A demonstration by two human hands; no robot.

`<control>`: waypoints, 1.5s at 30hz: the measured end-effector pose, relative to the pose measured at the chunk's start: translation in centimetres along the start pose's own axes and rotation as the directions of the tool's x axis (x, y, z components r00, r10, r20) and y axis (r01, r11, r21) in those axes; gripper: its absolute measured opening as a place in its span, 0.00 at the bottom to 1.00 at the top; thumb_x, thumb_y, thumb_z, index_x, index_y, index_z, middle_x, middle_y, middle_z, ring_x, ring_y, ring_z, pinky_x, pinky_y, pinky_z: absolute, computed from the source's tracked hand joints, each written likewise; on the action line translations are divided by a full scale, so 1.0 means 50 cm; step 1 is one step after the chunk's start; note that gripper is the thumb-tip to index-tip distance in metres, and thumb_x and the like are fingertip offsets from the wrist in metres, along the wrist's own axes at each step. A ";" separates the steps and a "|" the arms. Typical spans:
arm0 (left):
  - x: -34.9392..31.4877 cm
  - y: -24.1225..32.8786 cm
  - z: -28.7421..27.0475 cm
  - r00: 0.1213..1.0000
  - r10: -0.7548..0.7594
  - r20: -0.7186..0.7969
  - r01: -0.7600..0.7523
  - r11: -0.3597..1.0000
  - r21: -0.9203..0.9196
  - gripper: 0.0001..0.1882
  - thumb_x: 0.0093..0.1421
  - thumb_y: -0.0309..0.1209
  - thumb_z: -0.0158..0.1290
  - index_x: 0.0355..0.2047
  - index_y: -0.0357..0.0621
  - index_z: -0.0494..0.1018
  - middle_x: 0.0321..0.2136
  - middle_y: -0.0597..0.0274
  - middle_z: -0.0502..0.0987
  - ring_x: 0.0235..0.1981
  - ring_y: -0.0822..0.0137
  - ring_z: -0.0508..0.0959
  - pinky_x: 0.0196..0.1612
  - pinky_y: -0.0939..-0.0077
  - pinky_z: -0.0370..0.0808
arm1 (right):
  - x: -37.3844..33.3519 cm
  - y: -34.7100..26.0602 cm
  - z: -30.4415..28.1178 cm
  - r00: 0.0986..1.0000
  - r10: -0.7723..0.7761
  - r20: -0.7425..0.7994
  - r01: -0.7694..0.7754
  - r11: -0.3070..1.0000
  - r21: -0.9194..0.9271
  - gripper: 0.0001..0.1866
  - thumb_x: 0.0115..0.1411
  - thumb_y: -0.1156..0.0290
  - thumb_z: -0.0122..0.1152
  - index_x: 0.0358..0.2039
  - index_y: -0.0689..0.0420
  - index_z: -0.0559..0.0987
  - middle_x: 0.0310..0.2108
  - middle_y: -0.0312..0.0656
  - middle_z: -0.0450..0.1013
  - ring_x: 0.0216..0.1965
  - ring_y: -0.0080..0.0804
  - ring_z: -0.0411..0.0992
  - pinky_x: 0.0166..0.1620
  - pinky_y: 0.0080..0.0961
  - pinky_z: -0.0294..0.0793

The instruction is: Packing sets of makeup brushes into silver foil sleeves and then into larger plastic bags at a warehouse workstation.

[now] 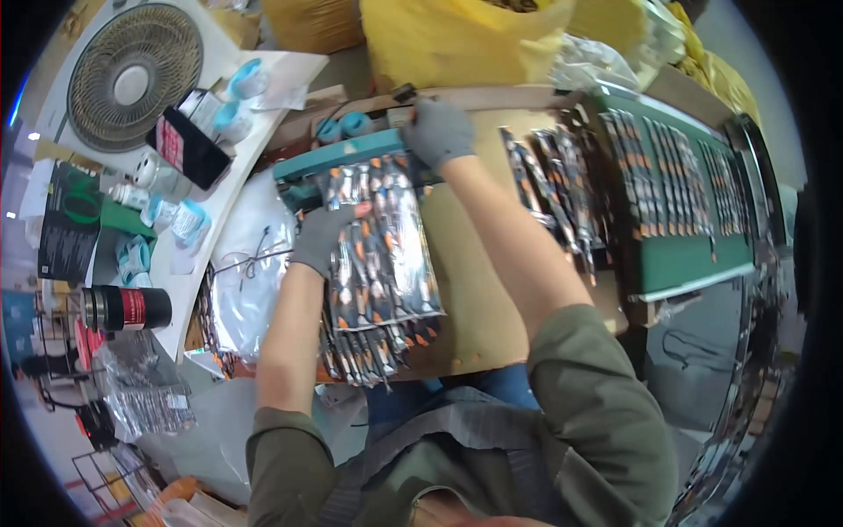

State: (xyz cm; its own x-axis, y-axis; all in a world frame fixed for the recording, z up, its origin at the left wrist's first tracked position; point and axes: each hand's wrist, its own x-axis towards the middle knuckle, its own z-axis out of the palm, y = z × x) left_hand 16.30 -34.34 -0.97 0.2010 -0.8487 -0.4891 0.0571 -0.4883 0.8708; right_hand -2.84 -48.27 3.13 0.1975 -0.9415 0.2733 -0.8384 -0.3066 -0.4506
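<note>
Head-height fisheye view, facing downward

Grey gloves (443, 132) on both hands (320, 237), olive-green sleeves (601, 382), dark grey apron (465, 426), blue trousers (397, 402)

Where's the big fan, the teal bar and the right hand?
Fan (131, 86): head view, on its round centre.
Teal bar (341, 155): head view, on its middle.
Right hand (443, 135): head view, on its grey glove's back.

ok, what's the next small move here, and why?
Probably press the teal bar down with the right hand while the left hand steadies the bag: the right hand is at the bar's right end, the left lies on the bag, and the bag's far end sits at the bar. Can't tell whether the bar is already fully down.
</note>
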 end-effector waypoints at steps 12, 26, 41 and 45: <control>-0.151 0.011 0.230 0.967 0.186 0.176 -0.235 0.916 0.326 0.26 0.51 0.44 0.57 0.42 0.33 0.72 0.35 0.53 0.77 0.36 0.61 0.76 0.41 0.69 0.72 | -0.275 0.383 0.009 0.959 0.282 0.038 -0.280 0.912 0.301 0.15 0.53 0.64 0.54 0.37 0.59 0.71 0.32 0.46 0.71 0.34 0.38 0.69 0.36 0.34 0.67; -0.276 -0.188 -0.488 0.656 0.411 -0.633 0.374 0.552 0.745 0.18 0.53 0.37 0.48 0.36 0.35 0.75 0.36 0.41 0.76 0.41 0.48 0.76 0.46 0.61 0.71 | -0.540 0.355 -0.147 0.951 0.283 0.125 -0.306 0.795 0.524 0.23 0.61 0.60 0.52 0.50 0.66 0.70 0.48 0.47 0.69 0.49 0.33 0.66 0.53 0.26 0.62; -0.282 -0.175 -0.491 0.782 0.409 -0.471 0.362 0.317 0.877 0.16 0.53 0.36 0.49 0.37 0.37 0.71 0.36 0.40 0.76 0.39 0.45 0.76 0.44 0.55 0.71 | -0.569 0.291 -0.178 0.936 0.316 0.157 -0.350 0.778 0.522 0.21 0.59 0.62 0.55 0.47 0.65 0.72 0.44 0.44 0.71 0.44 0.30 0.68 0.48 0.24 0.66; -0.264 -0.152 -0.427 0.540 0.661 -0.521 0.370 0.370 0.852 0.21 0.58 0.45 0.43 0.35 0.40 0.76 0.31 0.45 0.77 0.35 0.47 0.78 0.39 0.51 0.71 | -0.597 0.292 -0.206 0.917 0.374 0.138 -0.392 0.780 0.488 0.26 0.57 0.62 0.58 0.49 0.69 0.70 0.45 0.48 0.70 0.46 0.31 0.68 0.49 0.24 0.66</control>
State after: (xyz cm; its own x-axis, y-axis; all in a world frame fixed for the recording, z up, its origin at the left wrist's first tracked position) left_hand 34.09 -15.06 -0.08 0.6556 -0.6754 0.3376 -0.7382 -0.6672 0.0988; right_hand -26.19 -23.17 -2.86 -0.0620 -0.9974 -0.0355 -0.4837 0.0612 -0.8731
